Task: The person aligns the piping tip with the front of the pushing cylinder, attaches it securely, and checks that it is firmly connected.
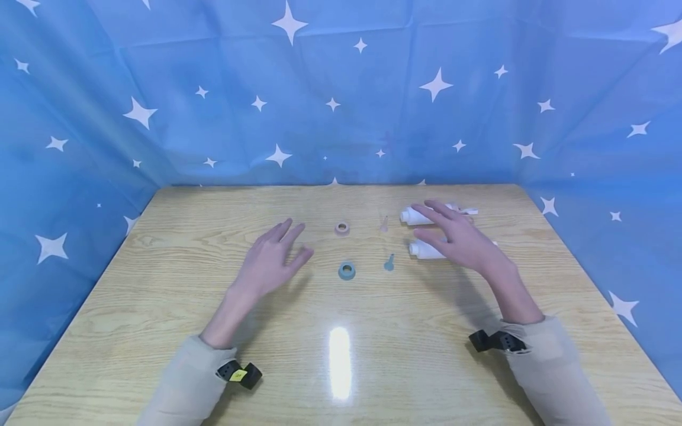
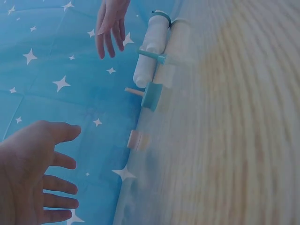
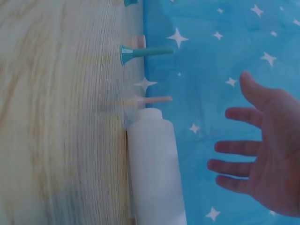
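Observation:
My left hand [image 1: 266, 260] hovers over the left part of the table, fingers spread, holding nothing. My right hand [image 1: 459, 236] hangs above two white bottles, also with spread fingers and nothing in its grasp. Both bottles, the far one [image 1: 418, 216] and the near one [image 1: 426, 251], lie on their sides, necks to the left; the hand partly hides them in the head view. Left of them stand a pink cone-shaped nozzle [image 1: 384, 223] and a teal one [image 1: 389, 262]. Between the hands lie a pink ring-shaped cap [image 1: 342, 228] and a teal ring-shaped cap [image 1: 347, 271].
The wooden table [image 1: 160, 284] ends at the back against a blue curtain [image 1: 240, 130] with white stars. A bright light reflection [image 1: 340, 362] shows on the tabletop near the front. Small black cameras [image 1: 238, 374] are strapped at both wrists.

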Demonstrator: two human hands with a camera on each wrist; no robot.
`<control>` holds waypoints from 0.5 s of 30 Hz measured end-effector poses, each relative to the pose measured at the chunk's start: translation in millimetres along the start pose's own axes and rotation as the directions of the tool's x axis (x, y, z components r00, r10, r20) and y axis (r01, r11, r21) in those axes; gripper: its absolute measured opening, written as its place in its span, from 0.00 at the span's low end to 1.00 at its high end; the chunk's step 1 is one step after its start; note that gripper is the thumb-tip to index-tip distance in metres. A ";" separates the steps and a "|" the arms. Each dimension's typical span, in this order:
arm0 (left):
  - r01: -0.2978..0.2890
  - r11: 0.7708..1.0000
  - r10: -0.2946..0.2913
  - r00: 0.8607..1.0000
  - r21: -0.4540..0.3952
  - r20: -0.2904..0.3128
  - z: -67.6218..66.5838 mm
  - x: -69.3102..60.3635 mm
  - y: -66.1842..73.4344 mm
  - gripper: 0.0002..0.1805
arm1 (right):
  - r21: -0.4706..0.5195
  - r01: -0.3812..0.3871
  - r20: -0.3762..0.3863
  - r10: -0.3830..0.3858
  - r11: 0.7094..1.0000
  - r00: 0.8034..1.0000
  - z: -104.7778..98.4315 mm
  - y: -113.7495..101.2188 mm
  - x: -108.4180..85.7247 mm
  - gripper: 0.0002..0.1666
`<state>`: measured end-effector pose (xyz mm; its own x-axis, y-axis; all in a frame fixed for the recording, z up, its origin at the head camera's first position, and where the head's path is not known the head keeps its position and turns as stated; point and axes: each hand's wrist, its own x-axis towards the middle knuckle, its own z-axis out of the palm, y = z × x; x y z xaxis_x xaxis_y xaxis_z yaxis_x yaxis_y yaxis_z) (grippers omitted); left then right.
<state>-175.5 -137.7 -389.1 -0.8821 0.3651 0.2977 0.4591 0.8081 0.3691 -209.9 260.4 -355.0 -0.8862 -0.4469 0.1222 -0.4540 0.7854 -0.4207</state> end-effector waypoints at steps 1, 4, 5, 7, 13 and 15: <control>-0.007 1.000 0.007 1.000 -0.006 -0.003 1.1 0.2 0.7 0.35 | 0.005 0.005 0.000 -0.005 1.000 1.000 1.1 -0.8 -0.2 0.36; -0.032 0.999 0.032 0.999 -0.019 -0.010 4.4 0.0 2.6 0.35 | 0.025 0.016 0.004 -0.017 1.000 1.000 5.0 -3.6 -0.8 0.36; -0.039 0.999 0.039 0.999 -0.023 -0.010 5.3 -0.1 3.2 0.35 | 0.037 0.021 0.008 -0.021 0.999 1.000 6.3 -4.7 -0.8 0.36; -0.048 0.998 0.047 0.999 -0.030 -0.004 7.0 -0.5 4.8 0.35 | 0.054 0.034 0.015 -0.035 0.998 0.999 9.3 -6.5 -0.3 0.36; -0.051 0.997 0.053 0.998 -0.055 0.034 10.6 -2.1 9.6 0.35 | 0.062 0.092 0.046 -0.095 0.994 0.994 14.6 -13.3 2.6 0.35; -0.046 0.997 0.050 0.997 -0.066 0.052 11.1 -2.6 11.0 0.35 | 0.065 0.109 0.055 -0.112 0.992 0.992 16.2 -15.7 3.7 0.34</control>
<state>-169.4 -124.6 -395.6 -0.8625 0.4286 0.2691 0.5054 0.7582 0.4121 -204.6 239.5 -362.5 -0.8233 -0.5549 0.1193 -0.5407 0.7029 -0.4622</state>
